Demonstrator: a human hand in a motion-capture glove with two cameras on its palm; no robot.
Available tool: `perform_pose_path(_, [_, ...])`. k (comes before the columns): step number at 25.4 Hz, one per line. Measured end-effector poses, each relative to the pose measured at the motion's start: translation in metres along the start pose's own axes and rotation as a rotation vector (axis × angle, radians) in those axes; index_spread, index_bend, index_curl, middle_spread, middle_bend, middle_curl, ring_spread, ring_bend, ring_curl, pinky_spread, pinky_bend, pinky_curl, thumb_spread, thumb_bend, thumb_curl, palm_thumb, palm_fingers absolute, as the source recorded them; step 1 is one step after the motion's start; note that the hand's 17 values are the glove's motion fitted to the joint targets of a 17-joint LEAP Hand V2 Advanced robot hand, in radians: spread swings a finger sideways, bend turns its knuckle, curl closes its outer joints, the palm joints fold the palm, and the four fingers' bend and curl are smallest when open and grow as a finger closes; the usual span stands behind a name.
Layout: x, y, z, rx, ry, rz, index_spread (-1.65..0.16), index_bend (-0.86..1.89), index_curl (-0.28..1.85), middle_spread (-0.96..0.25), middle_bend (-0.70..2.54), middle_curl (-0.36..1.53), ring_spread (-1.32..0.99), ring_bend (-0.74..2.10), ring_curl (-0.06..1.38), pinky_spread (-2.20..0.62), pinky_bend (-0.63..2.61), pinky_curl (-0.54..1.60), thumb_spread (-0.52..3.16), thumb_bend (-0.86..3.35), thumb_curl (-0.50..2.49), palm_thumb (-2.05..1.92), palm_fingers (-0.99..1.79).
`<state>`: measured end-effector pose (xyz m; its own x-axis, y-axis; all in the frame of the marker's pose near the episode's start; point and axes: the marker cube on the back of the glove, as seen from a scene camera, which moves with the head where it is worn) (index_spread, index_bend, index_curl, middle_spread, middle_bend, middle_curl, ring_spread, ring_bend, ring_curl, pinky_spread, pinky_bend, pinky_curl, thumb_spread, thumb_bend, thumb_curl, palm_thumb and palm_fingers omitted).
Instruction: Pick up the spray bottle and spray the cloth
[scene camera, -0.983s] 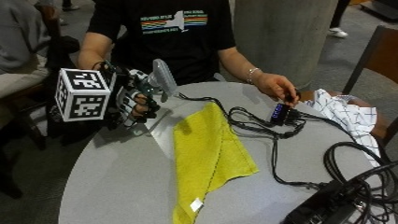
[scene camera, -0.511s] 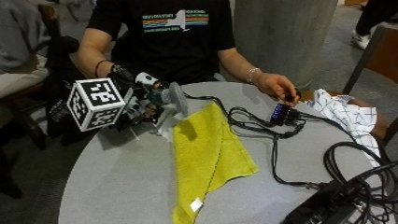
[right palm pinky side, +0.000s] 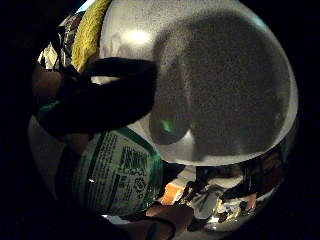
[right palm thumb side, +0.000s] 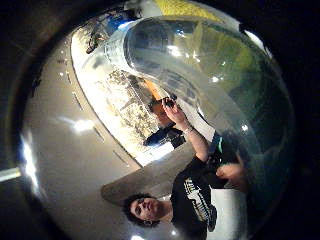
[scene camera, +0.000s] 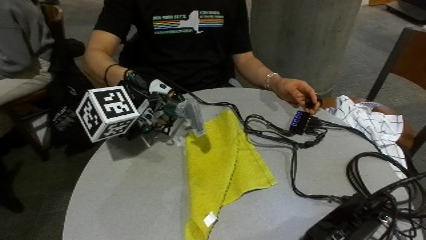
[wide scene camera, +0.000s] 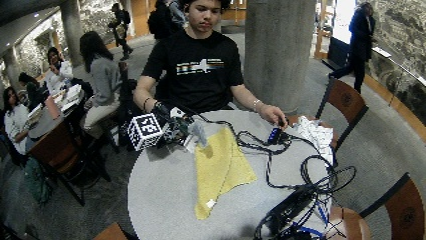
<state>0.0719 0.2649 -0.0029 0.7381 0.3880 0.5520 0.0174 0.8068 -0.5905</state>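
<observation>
The spray bottle (scene camera: 190, 114) is held tipped over above the table's left side, its pale nozzle end reaching the near-left top corner of the yellow cloth (scene camera: 223, 165). The little-finger palm view shows its body (right palm pinky side: 117, 172) close against the palm — a clear, rounded plastic wall with a green printed label. It is probably light, stiff enough to hold its shape, and smooth, so it may slip; the narrower neck below the trigger is the likely best place to take hold. The gloved right hand (scene camera: 150, 112) is wrapped round the bottle, though which finger sits on the trigger cannot be made out. The cloth lies flat and spread on the grey round table (scene camera: 126, 195), soft and limp; it will probably absorb spray without shifting. The bare left hand (scene camera: 296, 92) is well apart to the right, fingers on a small dark device (scene camera: 298, 121) with black cables (scene camera: 293, 150) trailing near. A white checked cloth (scene camera: 366, 122) lies at the far right edge.
</observation>
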Motion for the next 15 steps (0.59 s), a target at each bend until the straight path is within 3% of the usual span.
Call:
perform_pose_path(10, [0.0009,-0.0003,0.0018,0.011,-0.005,0.003,-0.18,0.12,0.35,-0.03,0.34,0.49,0.0,0.41,0.41,0.14,0.48,0.33,0.77,-0.03,0.61,0.97,1.1])
perform_pose_path(15, [-0.0069,0.0017,0.0005,0.112,-0.045,-0.1,-0.18,0.13,0.35,-0.03,0.35,0.5,0.0,0.41,0.41,0.13,0.48,0.33,0.79,-0.03,0.61,0.96,1.1])
